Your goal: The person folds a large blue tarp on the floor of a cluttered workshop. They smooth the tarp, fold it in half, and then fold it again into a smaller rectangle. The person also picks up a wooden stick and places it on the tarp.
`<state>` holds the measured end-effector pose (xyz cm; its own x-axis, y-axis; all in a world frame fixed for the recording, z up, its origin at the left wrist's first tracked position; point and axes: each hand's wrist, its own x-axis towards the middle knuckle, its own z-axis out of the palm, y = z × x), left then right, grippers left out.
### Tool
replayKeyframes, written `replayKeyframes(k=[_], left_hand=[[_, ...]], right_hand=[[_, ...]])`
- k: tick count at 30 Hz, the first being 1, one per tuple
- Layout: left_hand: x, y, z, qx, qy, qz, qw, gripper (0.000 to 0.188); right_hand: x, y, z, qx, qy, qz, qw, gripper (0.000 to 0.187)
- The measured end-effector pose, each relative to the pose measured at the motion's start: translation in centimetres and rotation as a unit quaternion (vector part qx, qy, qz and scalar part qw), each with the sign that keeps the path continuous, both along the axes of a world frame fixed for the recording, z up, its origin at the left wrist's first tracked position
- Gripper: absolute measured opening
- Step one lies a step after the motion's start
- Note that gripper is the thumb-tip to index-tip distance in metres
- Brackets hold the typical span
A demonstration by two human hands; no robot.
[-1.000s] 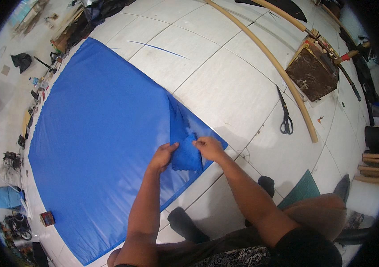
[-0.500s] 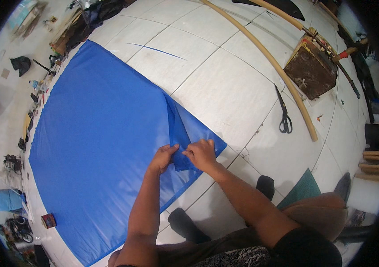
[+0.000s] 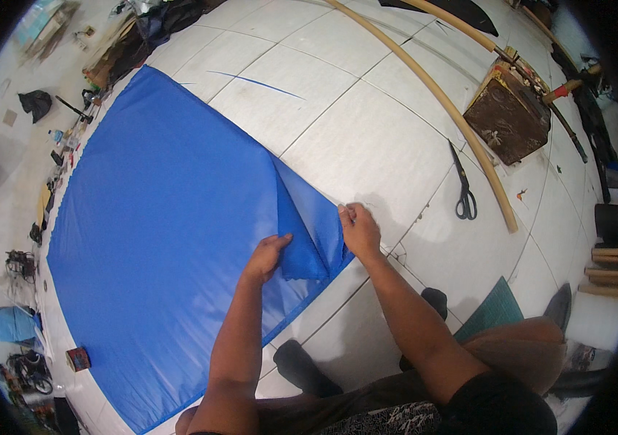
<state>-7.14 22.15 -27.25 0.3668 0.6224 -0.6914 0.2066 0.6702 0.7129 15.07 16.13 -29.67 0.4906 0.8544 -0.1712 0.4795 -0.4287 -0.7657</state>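
Observation:
A large sheet of blue fabric (image 3: 157, 210) lies spread on the tiled floor, one layer folded back near its right corner. My left hand (image 3: 268, 257) pinches the folded-back edge of the upper layer between thumb and fingers. At the right corner, my right hand (image 3: 359, 229) is closed on the edge of the lower layer, thumb and fingertips together. Between the two hands, the raised flap leaves a triangular opening that shows the layer below.
Black-handled scissors (image 3: 463, 185) lie right of the fabric, beside a long curved tan pole (image 3: 443, 101). Farther right stands a worn brown box (image 3: 506, 119). A small tin (image 3: 77, 359) sits on the fabric's left edge. A green mat (image 3: 492, 312) lies near my right arm.
My right hand has moved right and slightly away, from beside my left hand to the fabric's corner, drawing that corner's edge up. My left hand stays in place, holding the flap.

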Motion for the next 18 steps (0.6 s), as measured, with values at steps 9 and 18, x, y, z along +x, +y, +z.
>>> replayKeyframes(k=[9, 18], left_hand=[[-0.8, 0.9, -2.8, -0.058, -0.055, 0.015, 0.997, 0.042], [1.7, -0.2, 0.8, -0.007, -0.011, -0.101, 0.995, 0.05]], right_hand=[[-7.3, -1.8, 6.1, 0.008, -0.122, 0.291, 0.949, 0.078], [2.4, 0.3, -0.8, -0.071, 0.052, 0.026, 0.996, 0.04]])
